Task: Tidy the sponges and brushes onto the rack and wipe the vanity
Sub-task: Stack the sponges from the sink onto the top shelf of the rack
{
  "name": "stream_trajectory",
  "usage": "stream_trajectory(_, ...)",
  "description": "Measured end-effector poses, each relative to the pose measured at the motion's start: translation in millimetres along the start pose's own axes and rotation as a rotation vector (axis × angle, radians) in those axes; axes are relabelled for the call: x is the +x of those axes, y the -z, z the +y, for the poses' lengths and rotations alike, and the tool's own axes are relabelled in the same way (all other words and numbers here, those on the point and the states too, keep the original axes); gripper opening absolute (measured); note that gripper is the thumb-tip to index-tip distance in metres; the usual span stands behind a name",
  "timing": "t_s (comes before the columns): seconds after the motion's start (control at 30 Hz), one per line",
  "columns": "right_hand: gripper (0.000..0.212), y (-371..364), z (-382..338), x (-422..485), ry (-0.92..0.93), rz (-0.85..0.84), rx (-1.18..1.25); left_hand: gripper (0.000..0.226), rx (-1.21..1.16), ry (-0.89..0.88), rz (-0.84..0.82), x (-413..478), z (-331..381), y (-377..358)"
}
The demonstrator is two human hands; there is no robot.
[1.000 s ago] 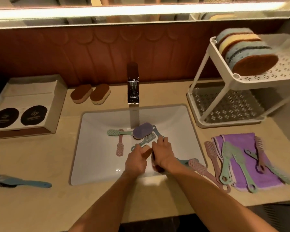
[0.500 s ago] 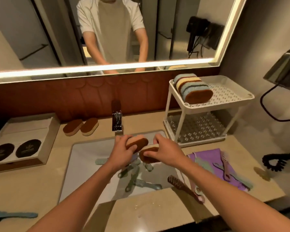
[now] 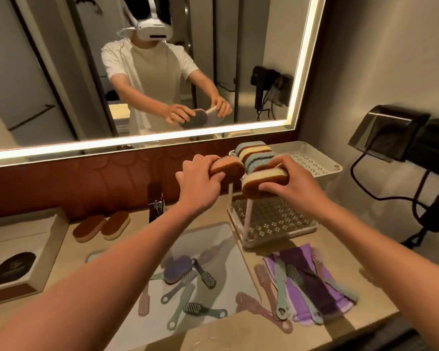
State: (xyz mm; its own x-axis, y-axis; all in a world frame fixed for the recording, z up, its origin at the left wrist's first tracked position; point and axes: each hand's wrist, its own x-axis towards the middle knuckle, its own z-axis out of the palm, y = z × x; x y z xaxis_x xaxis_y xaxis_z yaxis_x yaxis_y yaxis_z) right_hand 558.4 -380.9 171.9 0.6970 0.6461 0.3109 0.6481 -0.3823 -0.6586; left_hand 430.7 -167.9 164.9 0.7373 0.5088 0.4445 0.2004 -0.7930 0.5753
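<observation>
Both hands are up before the perforated white rack [image 3: 326, 171], left hand [image 3: 200, 182] curled round the brown-faced oval sponge [image 3: 228, 169], right hand [image 3: 293, 184] gripping the cream-and-brown sponge [image 3: 262, 179], long axes roughly level, left-right

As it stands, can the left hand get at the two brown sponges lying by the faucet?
Probably not right now: the left hand is full, gripping a brown sponge up by the rack. Nothing lies over the two sponges themselves, though.
</observation>
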Motion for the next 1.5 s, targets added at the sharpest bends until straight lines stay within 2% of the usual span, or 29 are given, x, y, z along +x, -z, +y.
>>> stream_trajectory(0.4, 0.039, 14.6, 47.7, 47.3, -0.101, 0.03, -0.048, 0.034, -0.152, 0.043, -0.01, 44.7, 24.5, -31.1)
stream_trajectory(0.57, 0.049, 4.1, 51.4, 49.2, -0.088, -0.026, -0.123, 0.032, -0.161, 0.034, -0.042, 56.4, 29.7, -39.5)
stream_trajectory(0.73, 0.072, -0.4, 58.6, 44.0, -0.113, -0.063, -0.146, 0.032, -0.169, -0.014, -0.053, 63.5, 35.6, -47.6)
stream_trajectory(0.87, 0.069, 10.6, 58.4, 47.0, -0.079, -0.074, -0.131, 0.032, -0.202, -0.055, -0.044, 73.9, 44.9, -52.9)
stream_trajectory(0.97, 0.066, 19.4, 53.0, 56.4, -0.096, 0.015, -0.029, 0.032, -0.197, -0.094, -0.048, 88.6, 53.7, -59.0)
stream_trajectory(1.07, 0.073, 28.4, 50.1, 70.1, -0.089, 0.061, 0.096, 0.032, -0.209, -0.133, -0.057, 101.1, 66.2, -71.3)
stream_trajectory(1.13, 0.076, 36.0, 50.0, 81.0, -0.018, 0.033, 0.065, 0.032, -0.223, -0.167, -0.064, 110.0, 76.1, -82.2)
stream_trajectory(1.27, 0.061, 46.9, 59.3, 109.8, 0.031, 0.013, -0.044, 0.033, -0.21, -0.192, -0.082, 130.3, 93.4, -106.2)
stream_trajectory(1.37, 0.047, 51.9, 68.7, 129.1, -0.02, 0.089, 0.012, 0.043, -0.192, -0.165, -0.064, 145.3, 94.4, -121.0)
stream_trajectory(1.5, 0.045, 56.3, 96.4, 147.7, -0.115, 0.133, 0.004, 0.051, -0.08, -0.073, -0.114, 153.6, 84.6, -139.6)
